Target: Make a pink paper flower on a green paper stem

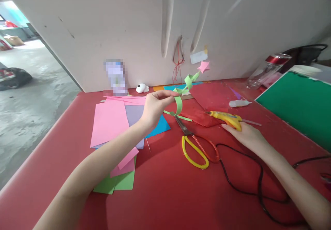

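Below and left of the left hand lies a loose stack of paper sheets, pink, purple, blue and green, spread on the red table. The left hand is raised above them. Its thumb and fingertips are pinched narrow on the lower end of a curled green paper strip, which spirals up and to the right to a small pink star at its tip.

The strip looks very light and floppy and likely to crease or uncurl under pressure. It is probably best held gently at the lower coil, as now, and not by the star.

Between the hands, scissors with yellow and red handles lie on the table. The right hand rests on the back of a yellow glue gun, though I cannot tell whether its fingers have closed around it. A black cord trails under that arm. Just beyond the right hand lies a white glue bottle, and a green board sits to its right.
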`<state>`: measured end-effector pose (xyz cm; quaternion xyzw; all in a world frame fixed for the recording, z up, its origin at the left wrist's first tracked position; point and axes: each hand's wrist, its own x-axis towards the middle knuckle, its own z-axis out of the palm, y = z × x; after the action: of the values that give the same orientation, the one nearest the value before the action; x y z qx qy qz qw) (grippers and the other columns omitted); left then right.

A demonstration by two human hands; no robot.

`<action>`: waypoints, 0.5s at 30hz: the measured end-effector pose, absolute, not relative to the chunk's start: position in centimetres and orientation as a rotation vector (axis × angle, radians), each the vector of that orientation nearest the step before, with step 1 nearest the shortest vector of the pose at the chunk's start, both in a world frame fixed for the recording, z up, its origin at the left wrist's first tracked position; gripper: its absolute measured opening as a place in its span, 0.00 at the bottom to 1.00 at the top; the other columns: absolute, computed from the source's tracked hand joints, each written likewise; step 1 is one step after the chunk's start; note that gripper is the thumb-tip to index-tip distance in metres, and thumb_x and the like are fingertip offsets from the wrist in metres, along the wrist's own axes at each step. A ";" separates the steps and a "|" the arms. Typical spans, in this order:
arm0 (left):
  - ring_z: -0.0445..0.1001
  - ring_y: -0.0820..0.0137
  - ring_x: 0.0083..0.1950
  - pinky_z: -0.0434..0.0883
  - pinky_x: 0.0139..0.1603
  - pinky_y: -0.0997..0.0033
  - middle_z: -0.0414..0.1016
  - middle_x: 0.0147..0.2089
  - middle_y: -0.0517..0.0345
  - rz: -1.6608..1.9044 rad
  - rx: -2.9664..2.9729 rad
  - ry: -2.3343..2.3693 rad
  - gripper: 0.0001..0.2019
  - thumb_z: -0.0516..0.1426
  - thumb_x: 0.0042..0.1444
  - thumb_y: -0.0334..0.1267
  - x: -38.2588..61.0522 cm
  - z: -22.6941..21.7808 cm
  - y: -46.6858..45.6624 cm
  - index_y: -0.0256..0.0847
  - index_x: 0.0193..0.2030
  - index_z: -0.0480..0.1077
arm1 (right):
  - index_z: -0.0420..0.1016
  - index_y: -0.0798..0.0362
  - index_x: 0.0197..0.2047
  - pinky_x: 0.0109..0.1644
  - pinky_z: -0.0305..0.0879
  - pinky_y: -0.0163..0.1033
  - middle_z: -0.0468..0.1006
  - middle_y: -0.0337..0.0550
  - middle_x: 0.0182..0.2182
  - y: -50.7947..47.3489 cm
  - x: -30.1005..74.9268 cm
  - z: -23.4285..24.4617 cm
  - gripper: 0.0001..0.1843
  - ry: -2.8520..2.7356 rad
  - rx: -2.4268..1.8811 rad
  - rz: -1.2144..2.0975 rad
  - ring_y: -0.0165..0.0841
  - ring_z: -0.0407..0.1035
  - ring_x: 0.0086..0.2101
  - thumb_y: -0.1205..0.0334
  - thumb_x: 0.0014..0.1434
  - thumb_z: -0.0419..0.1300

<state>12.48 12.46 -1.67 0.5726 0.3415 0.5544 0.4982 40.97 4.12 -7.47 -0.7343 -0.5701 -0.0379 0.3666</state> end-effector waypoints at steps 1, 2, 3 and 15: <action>0.80 0.71 0.37 0.74 0.45 0.69 0.82 0.30 0.61 1.349 1.344 0.790 0.05 0.60 0.44 0.32 12.5 -1.4 12.0 0.42 0.26 0.78 | 0.64 0.50 0.18 0.26 0.58 0.40 0.61 0.35 0.16 4.0 40.2 -7.0 0.20 -1.445 -1.884 -0.143 0.32 0.61 0.21 0.53 0.42 0.72; 0.80 0.71 0.37 0.74 0.46 0.69 0.81 0.30 0.63 1.361 1.313 0.753 0.05 0.60 0.45 0.31 12.6 -1.0 11.4 0.43 0.26 0.78 | 0.63 0.49 0.17 0.30 0.60 0.46 0.63 0.39 0.18 3.8 39.2 -6.3 0.20 -1.418 -1.872 -0.192 0.38 0.66 0.26 0.54 0.39 0.73; 0.79 0.71 0.36 0.74 0.46 0.67 0.81 0.29 0.64 1.391 1.310 0.727 0.05 0.60 0.45 0.30 12.6 -0.6 10.8 0.43 0.26 0.77 | 0.66 0.49 0.19 0.37 0.62 0.51 0.68 0.45 0.23 3.4 38.0 -5.5 0.17 -1.409 -1.830 -0.229 0.44 0.69 0.32 0.55 0.41 0.71; 0.79 0.77 0.30 0.59 0.72 0.52 0.80 0.28 0.74 1.752 1.756 0.475 0.15 0.57 0.48 0.20 12.0 0.9 7.5 0.47 0.27 0.76 | 0.79 0.43 0.34 0.38 0.72 0.36 0.83 0.33 0.33 0.5 24.6 2.4 0.04 -1.375 -1.193 0.483 0.30 0.76 0.34 0.57 0.54 0.62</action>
<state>12.04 7.47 0.94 0.6627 0.1793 0.6609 0.3031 24.56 0.55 2.37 -0.5120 -0.5902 0.2073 0.5886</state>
